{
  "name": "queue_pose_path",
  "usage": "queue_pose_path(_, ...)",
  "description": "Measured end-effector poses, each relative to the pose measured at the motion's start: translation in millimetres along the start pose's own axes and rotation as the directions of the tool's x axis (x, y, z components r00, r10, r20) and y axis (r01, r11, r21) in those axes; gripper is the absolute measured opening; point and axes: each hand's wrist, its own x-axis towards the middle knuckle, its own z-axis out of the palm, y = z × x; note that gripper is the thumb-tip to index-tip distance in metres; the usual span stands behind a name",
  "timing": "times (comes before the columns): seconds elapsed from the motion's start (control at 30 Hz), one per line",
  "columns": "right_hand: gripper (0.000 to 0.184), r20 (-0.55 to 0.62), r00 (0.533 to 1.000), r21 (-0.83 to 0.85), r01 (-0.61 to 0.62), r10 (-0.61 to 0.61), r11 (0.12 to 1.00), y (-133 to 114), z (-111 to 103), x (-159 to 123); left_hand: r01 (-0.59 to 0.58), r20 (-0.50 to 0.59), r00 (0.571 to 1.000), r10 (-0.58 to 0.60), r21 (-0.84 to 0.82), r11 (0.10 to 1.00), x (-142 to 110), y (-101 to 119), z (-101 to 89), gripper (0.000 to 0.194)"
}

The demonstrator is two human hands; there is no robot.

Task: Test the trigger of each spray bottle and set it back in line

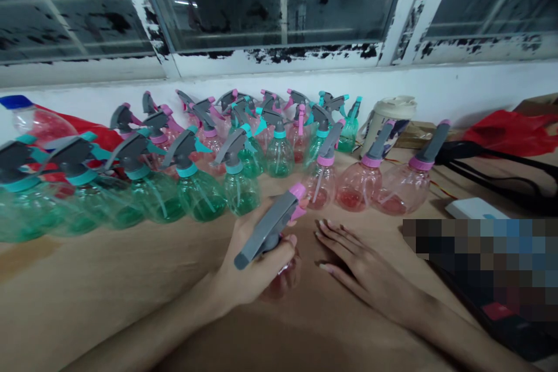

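Head view, as seen from the room: a person's two bare hands at a tabletop [131, 314], with spray bottles ranged behind.

Item, left hand [244, 286]: closed round a pink-tinted spray bottle [271, 224], thumb on the near side, fingers curled round the far side. The grip sits beneath the grey sprayer head, which slants across the top of the hand; the pink nozzle points forward and right. The lower body shows below the thumb; whether its base touches the tabletop, I cannot tell.

Item, right hand [364, 267]: palm down on the tabletop, fingers slightly parted, to the right of the held bottle and apart from it.

Item, green spray bottles [204, 199]: teal collars, grey heads, a line beyond the left hand and to its left.

Item, three pink spray bottles [355, 189]: pink collars, upright, side by side beyond the right hand, red liquid inside.

Item, mixed pink and green bottles: crowded behind, near the wall.

Item, lidded cup [396, 107]: pale, behind the three pink spray bottles.

Item, red bag [514, 132]: far right, beside black straps [462, 152].
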Motion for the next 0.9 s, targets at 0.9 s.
queue_pose_path(0.9,0.054,-0.004,1.0,0.009,0.009,-0.009,1.0,2.5,2.6,-1.0,-0.045,0.022,0.999,0.045,0.006,0.999,3.0,6.5,-6.0,0.01)
